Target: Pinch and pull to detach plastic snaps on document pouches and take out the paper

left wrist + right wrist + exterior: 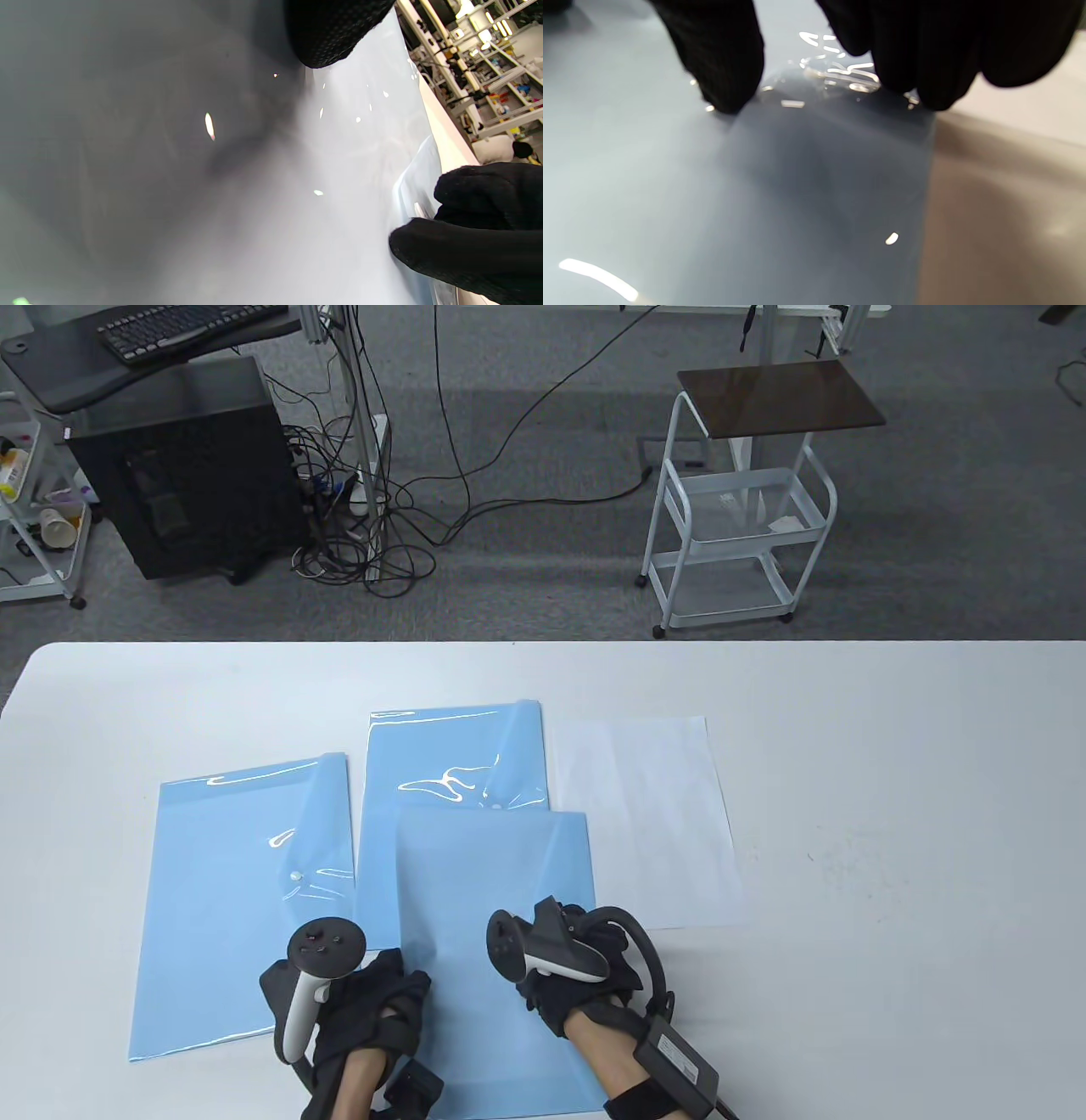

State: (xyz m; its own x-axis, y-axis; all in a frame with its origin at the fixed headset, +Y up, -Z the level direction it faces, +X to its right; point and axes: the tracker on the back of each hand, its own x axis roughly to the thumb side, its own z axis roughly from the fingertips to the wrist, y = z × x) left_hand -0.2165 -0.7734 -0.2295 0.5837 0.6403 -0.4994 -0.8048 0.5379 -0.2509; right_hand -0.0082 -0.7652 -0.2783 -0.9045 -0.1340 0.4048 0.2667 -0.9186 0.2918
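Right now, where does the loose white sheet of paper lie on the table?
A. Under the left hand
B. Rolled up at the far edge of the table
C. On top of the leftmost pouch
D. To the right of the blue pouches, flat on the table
D: in the table view the white sheet of paper lies flat just right of the blue pouches, apart from the left hand and the right hand.

free: table (891,814) right of paper sheet (653,814) | blocked: three pouches left/centre
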